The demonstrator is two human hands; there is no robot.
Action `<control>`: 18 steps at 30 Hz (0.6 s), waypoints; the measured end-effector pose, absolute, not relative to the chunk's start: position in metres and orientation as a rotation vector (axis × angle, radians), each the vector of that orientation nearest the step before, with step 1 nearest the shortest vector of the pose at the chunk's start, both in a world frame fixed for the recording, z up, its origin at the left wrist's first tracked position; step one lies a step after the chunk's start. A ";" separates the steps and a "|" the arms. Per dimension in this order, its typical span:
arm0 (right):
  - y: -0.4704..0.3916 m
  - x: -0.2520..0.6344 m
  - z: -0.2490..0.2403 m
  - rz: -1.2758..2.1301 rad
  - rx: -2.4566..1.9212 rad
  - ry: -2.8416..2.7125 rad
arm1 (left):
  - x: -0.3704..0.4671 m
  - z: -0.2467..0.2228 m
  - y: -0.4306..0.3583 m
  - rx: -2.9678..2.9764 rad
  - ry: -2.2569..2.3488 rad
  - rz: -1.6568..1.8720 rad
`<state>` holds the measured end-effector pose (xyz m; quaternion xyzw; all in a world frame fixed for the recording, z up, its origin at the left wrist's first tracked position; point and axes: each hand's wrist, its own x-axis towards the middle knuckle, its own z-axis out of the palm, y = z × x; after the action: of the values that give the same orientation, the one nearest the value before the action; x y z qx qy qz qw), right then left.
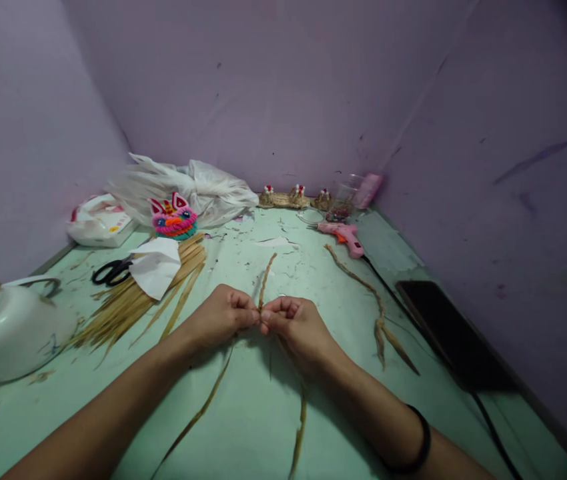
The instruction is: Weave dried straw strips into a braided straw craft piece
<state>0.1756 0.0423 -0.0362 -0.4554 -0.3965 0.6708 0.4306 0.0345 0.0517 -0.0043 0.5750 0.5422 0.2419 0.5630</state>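
My left hand (227, 312) and my right hand (294, 323) meet near the middle of the pale green table (233, 417). Both pinch a thin brown fibre strand (266, 280); its short twisted end points away from me, above the fingertips. Two loose tails of the strand trail below the hands, one toward the lower left and one toward the bottom. To the right lies another twisted strand (366, 285) with split ends. Left of my hands is a bundle of dry flat strips (118, 313), partly under a white paper piece (158, 267).
Black-handled scissors (112, 273) and a white rounded container (8, 333) stand left. Behind are a plastic bag (203, 190) and a colourful knitted figure (174, 219). A pink glue gun (346, 237) and a dark phone-like slab (453, 333) lie right.
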 end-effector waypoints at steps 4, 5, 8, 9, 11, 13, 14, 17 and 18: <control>0.047 0.183 -0.032 1.481 -1.284 -1.234 | 0.040 -0.009 0.050 1.386 1.365 0.640; 0.048 0.185 -0.030 1.406 -1.356 -1.320 | 0.041 -0.010 0.050 1.379 1.378 0.663; 0.050 0.191 -0.022 1.316 -1.524 -1.455 | 0.044 -0.014 0.047 1.392 1.435 0.706; 0.049 0.191 -0.020 1.327 -1.545 -1.463 | 0.045 -0.016 0.046 1.396 1.467 0.713; 0.045 0.189 -0.018 1.327 -1.542 -1.474 | 0.046 -0.020 0.045 1.385 1.541 0.737; 0.038 0.184 -0.020 1.257 -1.492 -1.550 | 0.047 -0.025 0.045 1.337 1.597 0.762; 0.034 0.182 -0.021 1.191 -1.451 -1.626 | 0.048 -0.027 0.045 1.311 1.610 0.774; 0.024 0.176 -0.024 0.928 -1.331 -1.896 | 0.048 -0.031 0.047 1.244 1.614 0.820; 0.022 0.176 -0.024 0.846 -1.314 -1.968 | 0.049 -0.032 0.047 1.223 1.614 0.840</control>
<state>0.1755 0.0219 -0.0242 -0.4971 -0.7449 0.3203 0.3090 0.0485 0.0471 -0.0316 0.4961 0.6547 0.3407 0.4573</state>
